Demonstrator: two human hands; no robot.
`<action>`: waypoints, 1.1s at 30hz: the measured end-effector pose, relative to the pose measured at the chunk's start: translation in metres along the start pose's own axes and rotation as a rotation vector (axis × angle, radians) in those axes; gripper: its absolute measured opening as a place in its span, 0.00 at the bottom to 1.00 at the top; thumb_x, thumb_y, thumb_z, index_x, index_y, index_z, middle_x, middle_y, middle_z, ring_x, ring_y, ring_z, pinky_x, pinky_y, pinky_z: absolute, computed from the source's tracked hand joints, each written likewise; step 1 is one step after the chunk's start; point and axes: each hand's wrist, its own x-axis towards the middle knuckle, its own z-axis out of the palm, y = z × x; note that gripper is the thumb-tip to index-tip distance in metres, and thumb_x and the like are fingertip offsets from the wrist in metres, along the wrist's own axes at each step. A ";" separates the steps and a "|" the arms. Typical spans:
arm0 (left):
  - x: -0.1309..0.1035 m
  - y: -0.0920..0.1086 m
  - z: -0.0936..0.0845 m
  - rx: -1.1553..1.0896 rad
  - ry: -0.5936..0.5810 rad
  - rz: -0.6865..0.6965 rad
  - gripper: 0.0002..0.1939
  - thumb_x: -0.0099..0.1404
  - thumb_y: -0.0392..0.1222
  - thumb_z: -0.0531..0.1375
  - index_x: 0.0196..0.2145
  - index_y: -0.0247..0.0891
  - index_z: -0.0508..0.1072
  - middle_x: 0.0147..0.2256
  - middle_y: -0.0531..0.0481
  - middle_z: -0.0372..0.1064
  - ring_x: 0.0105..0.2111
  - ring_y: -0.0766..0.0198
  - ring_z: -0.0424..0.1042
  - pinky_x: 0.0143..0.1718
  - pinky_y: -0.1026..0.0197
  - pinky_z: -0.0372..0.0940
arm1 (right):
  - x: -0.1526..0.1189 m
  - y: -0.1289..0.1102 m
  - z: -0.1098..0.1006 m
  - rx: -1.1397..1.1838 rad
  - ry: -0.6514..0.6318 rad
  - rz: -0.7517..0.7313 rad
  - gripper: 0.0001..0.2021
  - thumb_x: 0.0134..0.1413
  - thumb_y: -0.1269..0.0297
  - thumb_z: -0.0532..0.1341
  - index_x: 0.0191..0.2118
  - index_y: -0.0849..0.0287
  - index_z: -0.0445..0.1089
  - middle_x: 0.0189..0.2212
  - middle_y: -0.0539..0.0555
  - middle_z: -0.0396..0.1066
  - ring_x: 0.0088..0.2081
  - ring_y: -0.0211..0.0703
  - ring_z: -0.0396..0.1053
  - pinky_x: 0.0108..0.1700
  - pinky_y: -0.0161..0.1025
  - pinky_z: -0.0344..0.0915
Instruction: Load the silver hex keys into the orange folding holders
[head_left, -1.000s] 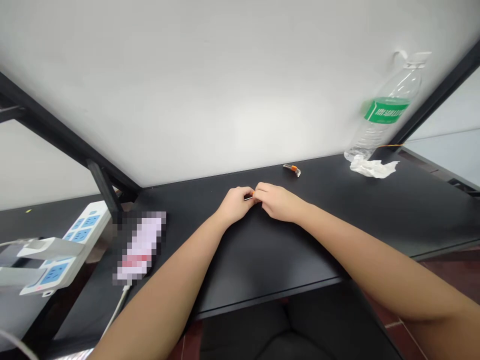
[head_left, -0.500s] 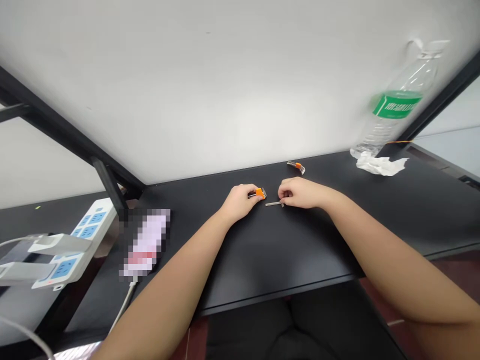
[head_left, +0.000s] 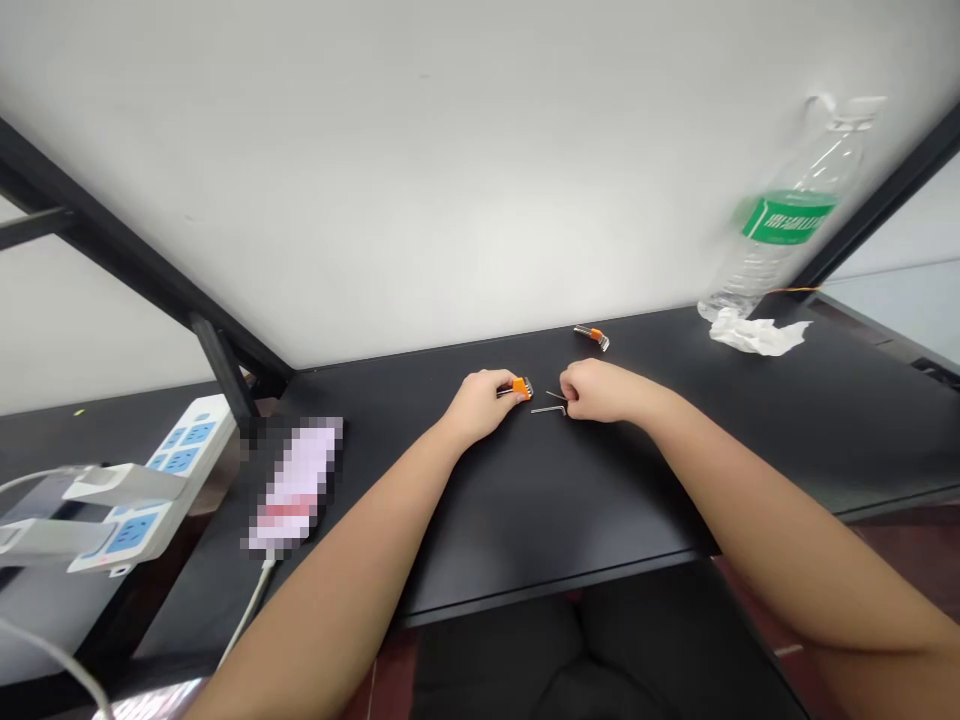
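My left hand (head_left: 481, 405) is closed on an orange hex key holder (head_left: 520, 387) with several metal keys in it, low over the black desk. Between the thumb and fingers of my right hand (head_left: 592, 388) is a thin hex key (head_left: 555, 396), its tip pointing left toward the holder. Just below it, a second L-shaped hex key (head_left: 547, 410) lies loose on the desk, its short bent end near my right fingers. Farther back, close to the wall, lies another orange holder (head_left: 596, 335) with hex keys.
A clear plastic bottle (head_left: 787, 220) with a green label stands at the back right, beside crumpled white tissue (head_left: 757, 333). At left lie a blurred-out phone (head_left: 300, 480) on a cable and a white power strip (head_left: 161, 490) with plugs. Black frame bars (head_left: 135, 260) rise at the left.
My right hand has lifted one hex key off the desk, its tip now raised toward the holder. The other key stays lying there. My left hand holds the orange holder as before.
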 end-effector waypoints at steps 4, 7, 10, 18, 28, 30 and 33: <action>0.000 -0.001 -0.001 -0.003 0.000 0.004 0.07 0.65 0.44 0.63 0.37 0.44 0.80 0.39 0.53 0.80 0.39 0.59 0.75 0.45 0.58 0.66 | 0.005 0.007 0.006 0.164 0.186 -0.174 0.06 0.51 0.76 0.60 0.30 0.58 0.67 0.30 0.51 0.70 0.29 0.38 0.65 0.33 0.36 0.60; 0.000 0.001 -0.001 -0.009 -0.005 0.008 0.07 0.65 0.45 0.63 0.37 0.43 0.80 0.39 0.53 0.80 0.39 0.59 0.75 0.44 0.58 0.66 | 0.009 0.009 0.012 0.241 0.278 -0.275 0.07 0.55 0.77 0.58 0.34 0.59 0.70 0.35 0.52 0.70 0.31 0.38 0.66 0.36 0.36 0.62; 0.000 0.003 -0.002 -0.012 -0.008 -0.002 0.07 0.64 0.45 0.63 0.36 0.43 0.80 0.38 0.53 0.80 0.38 0.59 0.75 0.43 0.59 0.66 | 0.010 0.009 0.014 0.230 0.321 -0.322 0.09 0.58 0.77 0.56 0.37 0.59 0.72 0.38 0.54 0.70 0.33 0.38 0.67 0.38 0.36 0.63; 0.000 0.005 -0.003 -0.017 -0.009 -0.007 0.07 0.64 0.45 0.63 0.37 0.43 0.81 0.38 0.53 0.80 0.38 0.59 0.75 0.44 0.58 0.66 | 0.011 0.010 0.013 0.131 0.332 -0.366 0.12 0.63 0.76 0.54 0.39 0.60 0.75 0.38 0.56 0.70 0.35 0.41 0.67 0.39 0.38 0.63; 0.000 0.004 -0.003 -0.028 -0.007 -0.016 0.08 0.64 0.46 0.64 0.37 0.43 0.81 0.38 0.53 0.79 0.38 0.60 0.75 0.45 0.58 0.67 | 0.010 0.008 0.015 0.085 0.385 -0.415 0.13 0.64 0.77 0.53 0.41 0.60 0.75 0.39 0.56 0.70 0.37 0.42 0.68 0.41 0.38 0.63; 0.000 0.004 -0.003 -0.033 -0.011 -0.018 0.08 0.64 0.46 0.63 0.36 0.43 0.81 0.38 0.53 0.80 0.39 0.59 0.75 0.45 0.58 0.67 | 0.009 0.006 0.017 0.047 0.403 -0.405 0.13 0.64 0.77 0.53 0.41 0.60 0.74 0.40 0.56 0.69 0.35 0.41 0.67 0.40 0.37 0.62; 0.000 0.003 -0.003 -0.038 -0.005 -0.030 0.07 0.63 0.46 0.64 0.35 0.42 0.80 0.38 0.53 0.80 0.39 0.59 0.76 0.45 0.58 0.67 | 0.008 0.002 0.018 -0.005 0.406 -0.384 0.13 0.65 0.77 0.52 0.40 0.60 0.74 0.40 0.55 0.68 0.33 0.39 0.64 0.37 0.37 0.60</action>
